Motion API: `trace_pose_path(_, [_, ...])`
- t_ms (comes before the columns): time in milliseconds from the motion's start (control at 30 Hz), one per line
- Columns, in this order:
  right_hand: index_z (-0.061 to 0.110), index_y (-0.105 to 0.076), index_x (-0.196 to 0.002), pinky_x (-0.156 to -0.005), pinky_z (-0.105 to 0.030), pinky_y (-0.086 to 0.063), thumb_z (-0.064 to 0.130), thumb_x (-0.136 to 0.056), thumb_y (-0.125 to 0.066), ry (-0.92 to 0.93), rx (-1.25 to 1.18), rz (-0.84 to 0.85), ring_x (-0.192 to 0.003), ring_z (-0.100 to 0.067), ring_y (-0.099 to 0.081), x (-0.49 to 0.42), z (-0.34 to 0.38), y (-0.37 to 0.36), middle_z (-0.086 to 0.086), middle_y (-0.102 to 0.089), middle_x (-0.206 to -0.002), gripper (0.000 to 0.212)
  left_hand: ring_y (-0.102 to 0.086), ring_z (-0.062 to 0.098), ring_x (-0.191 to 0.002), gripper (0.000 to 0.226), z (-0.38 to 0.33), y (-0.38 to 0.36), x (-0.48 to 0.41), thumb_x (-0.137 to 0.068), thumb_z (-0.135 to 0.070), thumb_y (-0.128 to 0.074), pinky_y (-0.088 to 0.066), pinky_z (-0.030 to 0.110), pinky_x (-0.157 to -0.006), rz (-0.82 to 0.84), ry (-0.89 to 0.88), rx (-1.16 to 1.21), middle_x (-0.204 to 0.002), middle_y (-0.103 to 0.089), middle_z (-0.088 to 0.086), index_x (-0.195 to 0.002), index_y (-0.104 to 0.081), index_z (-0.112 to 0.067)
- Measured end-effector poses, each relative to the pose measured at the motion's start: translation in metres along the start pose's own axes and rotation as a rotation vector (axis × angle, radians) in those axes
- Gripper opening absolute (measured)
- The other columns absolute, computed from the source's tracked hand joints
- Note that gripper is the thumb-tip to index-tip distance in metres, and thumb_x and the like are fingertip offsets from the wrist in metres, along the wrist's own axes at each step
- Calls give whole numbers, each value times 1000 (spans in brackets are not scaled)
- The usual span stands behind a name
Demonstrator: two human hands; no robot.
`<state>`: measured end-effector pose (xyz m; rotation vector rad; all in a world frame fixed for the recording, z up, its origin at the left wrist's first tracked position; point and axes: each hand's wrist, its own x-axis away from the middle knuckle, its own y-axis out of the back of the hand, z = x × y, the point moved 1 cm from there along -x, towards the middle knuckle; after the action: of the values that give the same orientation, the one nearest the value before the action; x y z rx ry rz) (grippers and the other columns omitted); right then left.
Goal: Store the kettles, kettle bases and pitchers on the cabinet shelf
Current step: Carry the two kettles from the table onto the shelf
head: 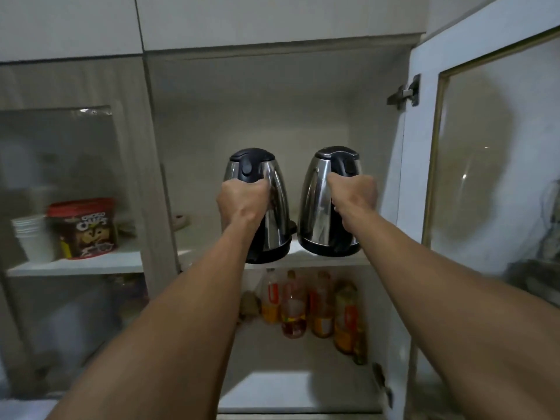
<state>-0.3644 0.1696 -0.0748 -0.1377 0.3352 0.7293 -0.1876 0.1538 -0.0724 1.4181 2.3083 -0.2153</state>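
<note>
Two steel kettles stand side by side at the front edge of the cabinet shelf, close together but apart. The left kettle sits on a black base that overhangs the shelf's front edge a little; the right kettle has its black bottom at the front edge too, and whether it is fully set down cannot be told. The left hand has its grip wrapped tight around the left kettle's black handle, and the right hand is clenched the same way on the right kettle's handle.

The step in hand looks like seating both kettles on the shelf. To do it well, both should slide straight back toward the rear wall, upright, until no part of either bottom hangs over the front edge. The left one needs care: pushed by the handle alone, the kettle could tip or part from its base, so a low, level push suits it. The gap between the two bodies is best kept so steel does not knock steel. The shelf's left part, where a small object lies, leaves room for pitchers. The glass door stands open at the right, clear of the right arm. Bottles crowd the shelf below.
</note>
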Motion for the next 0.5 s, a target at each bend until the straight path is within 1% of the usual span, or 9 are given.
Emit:
trace_pose_path(67, [17, -65, -62, -58, -36, -56, 24, -69, -64, 10, -6, -6, -58, -25, -64, -32, -5, -11, -1, -63, -60, 10, -64, 30, -73, 25, 0, -29, -23, -76, -30, -63, -46, 28, -62, 0, 6, -9, -67, -63, 5, -57, -57, -15])
trace_pose_path(167, [15, -65, -62, -57, -34, -55, 21, -69, -65, 15, -2, -6, -55, -23, -61, -76, -20, -28, -1, -61, -58, 9, -67, 31, -73, 20, 8, -72, -55, -74, -27, -61, -55, 32, -65, -22, 17, -5, -73, -68, 8, -60, -61, -14])
trace_pose_path(267, [18, -64, -61, -56, -34, -55, 26, -65, -63, 0, 16, -2, -52, -22, -61, -114, -39, -47, -1, -62, -57, 8, -67, 29, -66, 19, 21, -107, -82, -73, -24, -61, -54, 33, -59, -23, 46, 0, -65, -64, 5, -57, -58, -15])
trace_pose_path(333, [20, -63, -61, -58, -36, -56, 30, -60, -61, -25, 18, 26, -54, -23, -61, -138, -52, -62, 0, -61, -57, 10, -65, 27, -62, 18, 31, -127, -100, -73, -24, -62, -54, 33, -55, -21, 60, 5, -67, -65, 6, -60, -59, -13])
trace_pose_path(433, [19, -64, -64, -63, -40, -60, 34, -55, -60, -53, 26, 0, -64, -28, -67, -171, -72, -87, -3, -64, -63, 17, -60, 21, -57, 19, 48, -155, -129, -78, -25, -65, -44, 25, -47, -15, 55, -8, -69, -64, 6, -66, -61, -11])
trace_pose_path(500, [19, -61, -62, -59, -37, -57, 34, -56, -60, -54, 22, 2, -63, -29, -66, -186, -82, -102, -4, -64, -63, 16, -51, 15, -50, 25, 60, -172, -148, -80, -24, -64, -36, 22, -44, -6, 49, -35, -61, -57, 3, -60, -55, -13])
